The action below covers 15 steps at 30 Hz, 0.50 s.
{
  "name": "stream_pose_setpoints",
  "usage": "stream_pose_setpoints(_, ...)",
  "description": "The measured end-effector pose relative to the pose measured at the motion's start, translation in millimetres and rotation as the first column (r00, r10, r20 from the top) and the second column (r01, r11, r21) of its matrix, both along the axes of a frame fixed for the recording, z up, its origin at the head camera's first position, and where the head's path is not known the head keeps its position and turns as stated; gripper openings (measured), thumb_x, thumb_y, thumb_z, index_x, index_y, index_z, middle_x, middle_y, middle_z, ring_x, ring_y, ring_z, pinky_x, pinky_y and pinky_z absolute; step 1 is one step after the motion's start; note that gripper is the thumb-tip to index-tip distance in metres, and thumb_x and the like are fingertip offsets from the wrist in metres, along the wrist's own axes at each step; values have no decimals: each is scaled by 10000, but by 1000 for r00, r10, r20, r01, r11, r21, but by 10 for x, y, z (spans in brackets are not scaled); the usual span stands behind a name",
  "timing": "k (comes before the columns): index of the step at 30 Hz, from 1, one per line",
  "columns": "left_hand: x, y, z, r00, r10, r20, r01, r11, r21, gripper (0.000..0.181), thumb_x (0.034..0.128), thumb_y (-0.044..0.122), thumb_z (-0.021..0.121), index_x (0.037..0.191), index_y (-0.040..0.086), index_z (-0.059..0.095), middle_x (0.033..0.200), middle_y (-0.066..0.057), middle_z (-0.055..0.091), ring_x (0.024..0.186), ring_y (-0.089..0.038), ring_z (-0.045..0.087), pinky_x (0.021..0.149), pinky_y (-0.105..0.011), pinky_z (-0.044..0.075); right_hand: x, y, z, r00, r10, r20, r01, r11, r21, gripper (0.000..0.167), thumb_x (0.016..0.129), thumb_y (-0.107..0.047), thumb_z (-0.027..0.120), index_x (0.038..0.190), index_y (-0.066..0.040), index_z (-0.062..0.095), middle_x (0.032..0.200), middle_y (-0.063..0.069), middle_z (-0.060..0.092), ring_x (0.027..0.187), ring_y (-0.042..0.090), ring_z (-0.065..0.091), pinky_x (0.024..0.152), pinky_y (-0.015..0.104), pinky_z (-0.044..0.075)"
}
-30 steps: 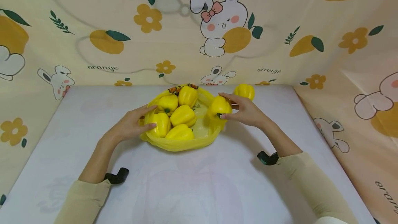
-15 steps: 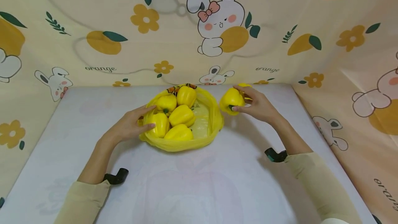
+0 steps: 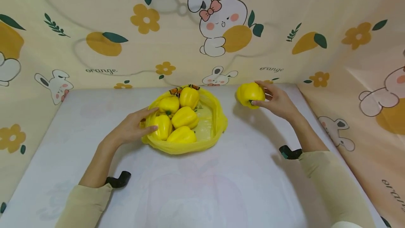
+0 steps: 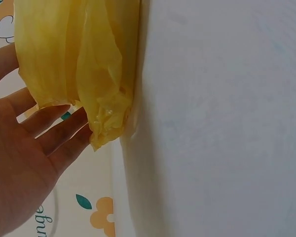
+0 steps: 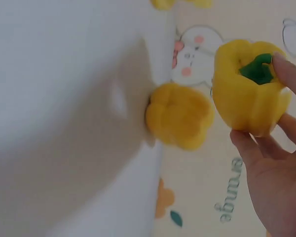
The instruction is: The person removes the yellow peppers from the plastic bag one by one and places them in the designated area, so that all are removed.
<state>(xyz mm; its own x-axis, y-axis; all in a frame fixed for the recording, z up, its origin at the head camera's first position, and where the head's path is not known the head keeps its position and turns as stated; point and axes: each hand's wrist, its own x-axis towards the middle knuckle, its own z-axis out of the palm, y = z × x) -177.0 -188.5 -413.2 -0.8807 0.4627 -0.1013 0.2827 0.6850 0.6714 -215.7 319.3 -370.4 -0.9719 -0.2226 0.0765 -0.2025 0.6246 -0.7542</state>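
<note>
tabletop (image 3: pixel 202 189) below right grip (image 3: pixel 277 101) pinching pepper (image 5: pixel 241 101)

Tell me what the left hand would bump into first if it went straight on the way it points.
Most likely the side of the yellow bag, since the left hand is right at its edge; a yellow pepper lies just inside there. Whether they touch is hard to judge.

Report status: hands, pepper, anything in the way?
Right hand holds pepper, raised off table. Left hand touches bag, five peppers inside. Loose pepper on table, possibly in the way.
</note>
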Motion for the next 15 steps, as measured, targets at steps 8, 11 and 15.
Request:
stream_pose_setpoints(8, 37, -27, -25, 1000, 5, -13, -5, 1000, 11, 710, 941, 389, 673, 1536, 131, 383, 1591, -166, 307, 1466, -391, 251, 1181, -568, 219, -156, 278, 20, 999, -26, 41, 24, 997, 70, 798, 870, -314, 778, 1548, -224, 368, 1582, 65, 352, 1392, 373, 386, 1088, 540, 395)
stream_pose_setpoints(11, 41, -22, -24, 1000, 2, -16, -2, 1000, 14, 708, 940, 379, 677, 1536, 131, 385, 1589, -173, 311, 1461, -396, 258, 1175, -573, 229, -210, 401, 49, 997, -34, 74, 27, 995, 99, 810, 877, -339, 766, 1560, -243, 341, 1591, 70, 332, 1400, 406, 367, 1071, 555, 405)
stream_pose_setpoints(15, 52, -16, -18, 1000, 3, -21, -3, 1000, 19, 707, 938, 374, 680, 1532, 124, 390, 1582, -184, 320, 1456, -407, 265, 1171, -585, 228, -287, 544, 70, 991, -23, 135, 10, 995, 101, 831, 880, -349, 762, 1570, -225, 315, 1613, 105, 277, 1416, 449, 317, 1074, 616, 370)
